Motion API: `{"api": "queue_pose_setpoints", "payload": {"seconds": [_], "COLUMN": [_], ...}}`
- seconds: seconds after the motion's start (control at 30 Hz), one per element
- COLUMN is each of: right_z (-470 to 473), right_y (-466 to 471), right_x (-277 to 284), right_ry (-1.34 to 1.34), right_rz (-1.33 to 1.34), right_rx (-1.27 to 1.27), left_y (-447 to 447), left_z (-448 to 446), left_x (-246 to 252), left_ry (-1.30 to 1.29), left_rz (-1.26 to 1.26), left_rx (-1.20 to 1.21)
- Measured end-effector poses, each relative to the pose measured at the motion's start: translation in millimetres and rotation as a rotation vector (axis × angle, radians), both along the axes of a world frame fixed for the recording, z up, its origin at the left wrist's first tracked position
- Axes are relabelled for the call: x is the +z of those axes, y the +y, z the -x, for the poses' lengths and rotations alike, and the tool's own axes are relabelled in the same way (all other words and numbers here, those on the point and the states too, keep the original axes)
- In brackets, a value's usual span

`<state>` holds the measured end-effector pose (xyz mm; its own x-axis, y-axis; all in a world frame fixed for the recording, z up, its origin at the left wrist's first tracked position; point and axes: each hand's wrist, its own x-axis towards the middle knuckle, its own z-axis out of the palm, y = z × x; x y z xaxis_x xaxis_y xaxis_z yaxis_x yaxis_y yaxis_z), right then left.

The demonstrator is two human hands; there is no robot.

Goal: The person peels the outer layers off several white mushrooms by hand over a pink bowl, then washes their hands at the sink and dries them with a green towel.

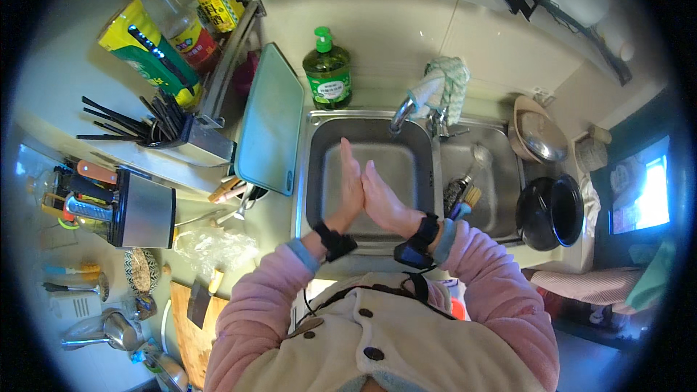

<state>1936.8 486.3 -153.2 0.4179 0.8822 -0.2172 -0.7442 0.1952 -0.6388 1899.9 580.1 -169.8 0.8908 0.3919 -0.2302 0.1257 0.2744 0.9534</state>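
Note:
Above the left basin of a steel sink (375, 232), my left hand (351, 185) and my right hand (384, 201) meet palm to palm, with straight fingers. The heels of the palms touch and the fingertips stand slightly apart. Neither holds anything that I can see. Each wrist wears a black strap with a small device. Beyond the hands, the chrome faucet (403, 115) points its spout into this basin, and a green-and-white cloth (447, 84) is draped over it. A green pump bottle of dish soap (328, 76) stands behind the rim.
Left of the sink leans a light-blue cutting board (270, 125), near a knife block (144, 208) and a cleaver (199, 305) on a wooden board (188, 332). Brushes (465, 201) lie in the right basin. Black pots (544, 212) stand at its right edge.

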Motion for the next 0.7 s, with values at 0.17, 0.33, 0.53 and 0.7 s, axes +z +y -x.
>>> {"api": "queue_pose_setpoints", "payload": {"seconds": [0.17,0.33,0.53,0.7], "right_z": [-82,-206,-228,-219], "right_y": [-88,-148,-141,-141], "right_x": [-52,-88,-84,-88], "right_ry": [-0.162,-0.565,-0.582,-0.563], "right_rz": [0.503,0.753,0.657,0.598], "right_rx": [-0.438,-1.167,-1.023,-1.068], "left_y": [12,3,7,7], "left_z": [-31,-49,-66,-73], "left_x": [-52,-36,-4,7], "left_ry": [-0.018,-0.033,-0.101,-0.089], "left_rz": [0.259,0.885,0.983,0.986], "left_rx": [-0.005,0.064,0.079,0.102]}}
